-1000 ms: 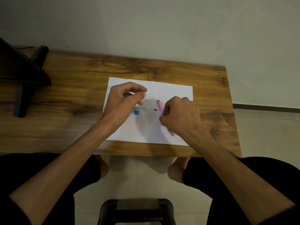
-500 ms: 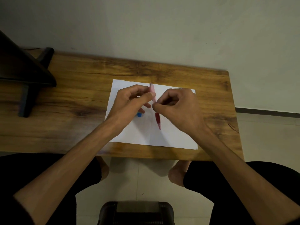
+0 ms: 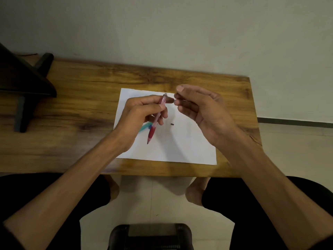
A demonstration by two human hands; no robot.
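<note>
My left hand (image 3: pixel 140 114) grips a pink mechanical pencil (image 3: pixel 156 121) with a red grip, held tilted above the white paper (image 3: pixel 180 147), tip pointing down toward me. My right hand (image 3: pixel 203 109) hovers just right of the pencil's top end, with thumb and fingertips pinched together on what looks like a small dark cap, mostly hidden. A tiny dark piece (image 3: pixel 172 124) lies on the paper between the hands. A teal and blue object (image 3: pixel 144 128) lies on the paper, partly hidden under my left hand.
The paper lies on a wooden table (image 3: pixel 81 105) against a pale wall. A black stand (image 3: pixel 23 91) sits at the table's far left. Below the table's near edge are my knees, feet and a dark stool (image 3: pixel 151 235).
The pencil left the paper, lifted by my right hand, and now sits in my left. My right hand has pulled away to the right from the pencil's top.
</note>
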